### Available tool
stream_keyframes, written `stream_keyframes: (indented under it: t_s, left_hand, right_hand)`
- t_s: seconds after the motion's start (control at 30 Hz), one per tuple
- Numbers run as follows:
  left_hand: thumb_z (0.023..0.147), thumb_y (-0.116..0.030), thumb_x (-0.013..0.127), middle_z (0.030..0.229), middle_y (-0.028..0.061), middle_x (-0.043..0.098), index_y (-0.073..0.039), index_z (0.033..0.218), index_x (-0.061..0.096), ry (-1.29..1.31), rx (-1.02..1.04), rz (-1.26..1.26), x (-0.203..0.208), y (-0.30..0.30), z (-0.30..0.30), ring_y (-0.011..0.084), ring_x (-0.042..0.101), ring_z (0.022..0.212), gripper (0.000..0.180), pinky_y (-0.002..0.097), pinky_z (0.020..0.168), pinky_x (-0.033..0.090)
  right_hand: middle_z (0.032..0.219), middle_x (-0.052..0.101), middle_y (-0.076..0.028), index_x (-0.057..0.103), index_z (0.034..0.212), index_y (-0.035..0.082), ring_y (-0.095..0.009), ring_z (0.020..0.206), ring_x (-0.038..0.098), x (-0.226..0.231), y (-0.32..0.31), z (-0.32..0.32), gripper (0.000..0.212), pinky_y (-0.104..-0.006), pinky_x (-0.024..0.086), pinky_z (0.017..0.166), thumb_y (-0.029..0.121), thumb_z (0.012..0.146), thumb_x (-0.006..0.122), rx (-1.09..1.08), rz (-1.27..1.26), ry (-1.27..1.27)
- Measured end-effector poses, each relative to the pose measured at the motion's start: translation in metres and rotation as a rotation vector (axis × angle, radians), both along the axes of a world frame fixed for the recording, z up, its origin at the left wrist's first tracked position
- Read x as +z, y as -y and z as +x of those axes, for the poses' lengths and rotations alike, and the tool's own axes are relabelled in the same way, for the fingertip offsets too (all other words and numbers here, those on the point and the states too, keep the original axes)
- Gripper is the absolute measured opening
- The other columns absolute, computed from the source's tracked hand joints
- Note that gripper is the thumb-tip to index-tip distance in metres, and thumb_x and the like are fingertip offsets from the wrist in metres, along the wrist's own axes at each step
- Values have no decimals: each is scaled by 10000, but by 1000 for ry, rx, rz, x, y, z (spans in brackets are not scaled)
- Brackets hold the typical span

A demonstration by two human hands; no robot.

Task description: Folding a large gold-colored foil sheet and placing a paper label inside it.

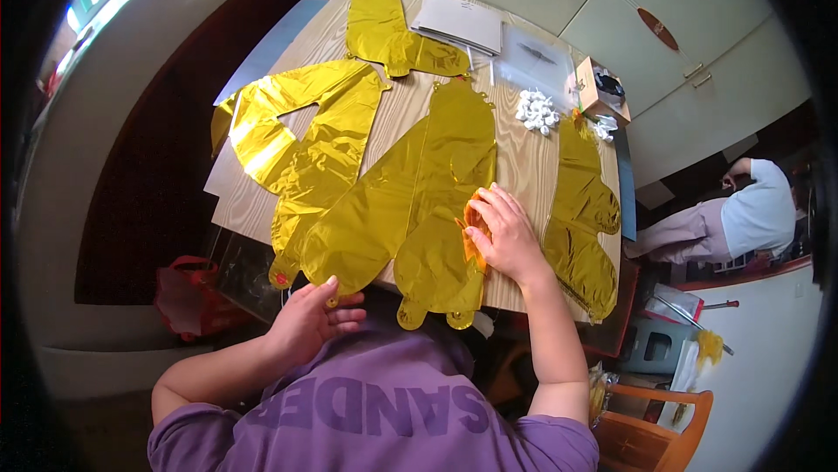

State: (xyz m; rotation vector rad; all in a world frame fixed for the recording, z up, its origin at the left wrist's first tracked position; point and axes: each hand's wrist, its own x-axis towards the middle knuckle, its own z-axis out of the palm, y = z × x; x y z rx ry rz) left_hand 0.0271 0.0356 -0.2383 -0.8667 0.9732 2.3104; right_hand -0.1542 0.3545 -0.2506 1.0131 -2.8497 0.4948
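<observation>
Head cam, and here's the mid foil, flat, gold, its lower tabs poking past the near edge of the table: poss. trouble there, b/c the shirt brushing that overhang could drag the whole sheet askew. R hand is cupped over the orange pc, fingers tog., thumb in alongside; can't tell if it's a proper pinch. If loose, the pc could slip; if it bears down hard, thin foil could crease or tear, I'd say. L foil seems to meet the mid one's lower-L lobe, so a tug on either might shift both. Positions, quick: orange pc right at R hand, thumb side, on the mid foil's R margin, nr the near edge. Mid foil lies mostly L of that hand, spreading twd the far edge. L hand is half-open, fingers loosely curled, thumb by the lower-L lobe; contact unclear, no grip visible.
</observation>
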Motion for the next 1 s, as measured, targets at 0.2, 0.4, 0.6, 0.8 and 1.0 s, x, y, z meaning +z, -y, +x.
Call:
stream_keyframes:
  t_s: [0.2, 0.4, 0.6, 0.8, 1.0]
  left_hand:
    - [1034, -201, 582, 1085, 72, 738, -19, 1096, 717, -458, -214, -483, -2, 4, -15, 222, 704, 955, 235, 350, 812, 552]
    - [905, -70, 649, 1050, 179, 687, -32, 1036, 726, -1434, -613, -1053, 41, -8, -67, 372, 651, 976, 157, 460, 878, 518]
    - [804, -85, 679, 1242, 199, 633, -7, 1113, 703, -1660, -949, -783, 16, -30, -114, 417, 591, 1160, 320, 481, 1029, 467]
    - [825, -97, 690, 1313, 202, 622, -25, 1180, 682, -1337, -854, -965, 21, -8, -160, 385, 585, 1243, 362, 475, 1096, 450]
    - [881, -288, 747, 1410, 171, 562, -65, 1307, 618, -1763, -770, -1535, -19, -24, -186, 350, 504, 1347, 498, 516, 1139, 381]
  right_hand:
    - [1428, 546, -170, 601, 1320, 39, -356, 1387, 453, 2, 1, -3, 488, -503, 299, 1194, 268, 902, 701, 35, -23, 27]
    - [1372, 571, -168, 620, 1264, 35, -352, 1349, 486, 2, -3, -6, 464, -500, 319, 1178, 262, 871, 714, 51, -14, 10]
    - [1281, 605, -155, 646, 1185, 41, -350, 1253, 541, 2, 3, -12, 392, -478, 374, 1126, 214, 845, 733, 78, -64, -33]
    - [1232, 632, -136, 671, 1141, 26, -341, 1192, 574, -2, 1, -13, 323, -433, 438, 1068, 109, 834, 722, 46, -138, -81]
    - [1202, 649, -118, 694, 1109, 28, -317, 1165, 588, -1, 1, -15, 277, -407, 481, 1007, 109, 846, 724, 44, -176, -62]
